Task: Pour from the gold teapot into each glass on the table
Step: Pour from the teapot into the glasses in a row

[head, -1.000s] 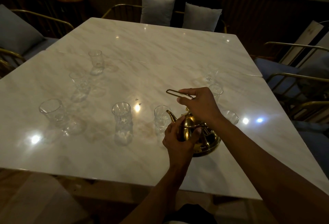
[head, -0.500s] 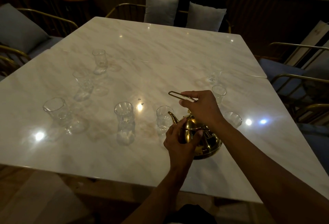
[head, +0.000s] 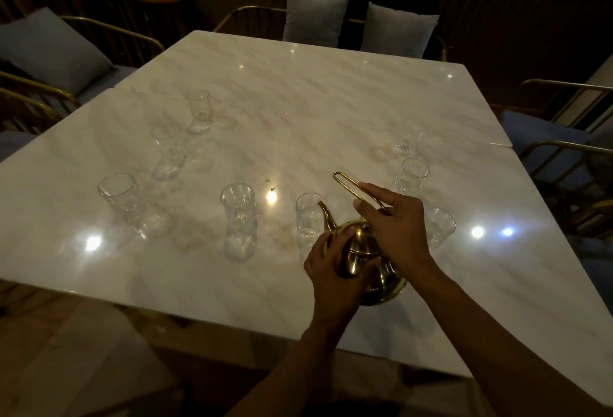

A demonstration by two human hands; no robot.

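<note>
Eight glasses ring the teapot on the bench; nearest glass just beyond the spout. Right hand pinches the wire handle; left hand wraps the pot's near side, fingers curled on the body. Base seems to sit on the marble near the front edge, though contact is shadowed. Risk ahead: thin handle pinched only, so tilting could swing the pot, overshoot the narrow rim, or knock a glass.

Two grey cushions on far chairs; gold-framed chair right.
</note>
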